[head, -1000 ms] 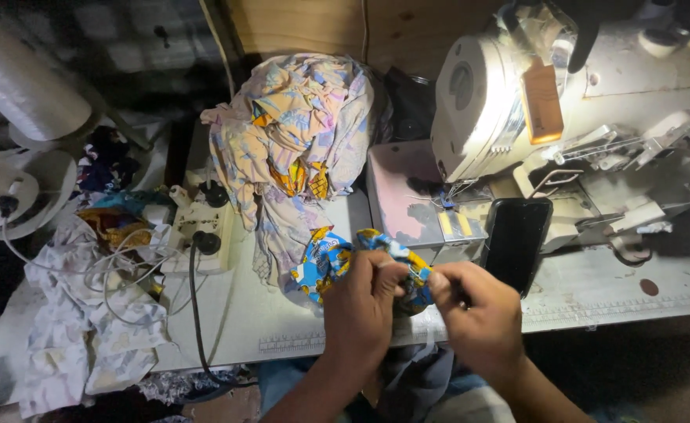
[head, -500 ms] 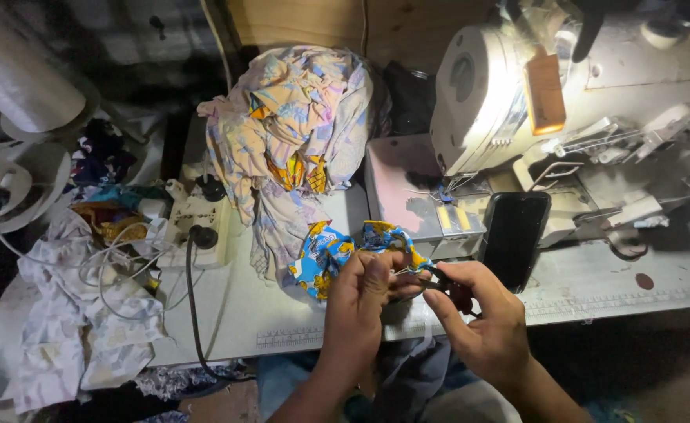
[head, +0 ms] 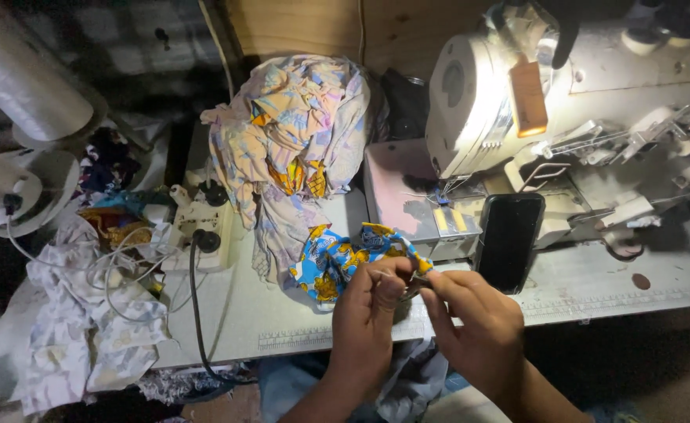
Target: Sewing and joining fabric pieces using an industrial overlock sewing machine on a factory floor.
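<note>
White desk (head: 282, 313) surface, dimly lit, carries a sewing machine (head: 501, 102) at the far right and a wooden panel (head: 298, 23) behind it.

Change from the earlier frames: our hands sit slightly lower and closer to the near edge of the desk than half a second ago. The blue and yellow printed fabric piece (head: 337, 258) has stayed in the same place in front of the machine bed, with its right end drawn toward our fingers.

Hand state: our left hand (head: 372, 301) and right hand (head: 470, 321) are together, fingertips meeting. Both pinch the right end of the fabric piece, along with a small thin object between the fingertips. We cannot tell what that object is.

Surroundings:
- A heap of pale printed cloth (head: 290, 141) lies behind the fabric piece, left of the machine.
- A black phone (head: 508, 241) leans against the machine bed, just beside our right hand.
- A white power strip (head: 196, 223) with dark plugs sits left of the heap; a black cable (head: 194, 313) runs from it toward the near edge.
- Crumpled white cloth (head: 94, 329) covers the left end of the desk.
- A white roll (head: 23, 78) stands at the far left, cut off by the frame.

Obstruction: our hands cover the fabric's right end. The machine's right side is cut off, and the area below the desk is too dark to read.
</note>
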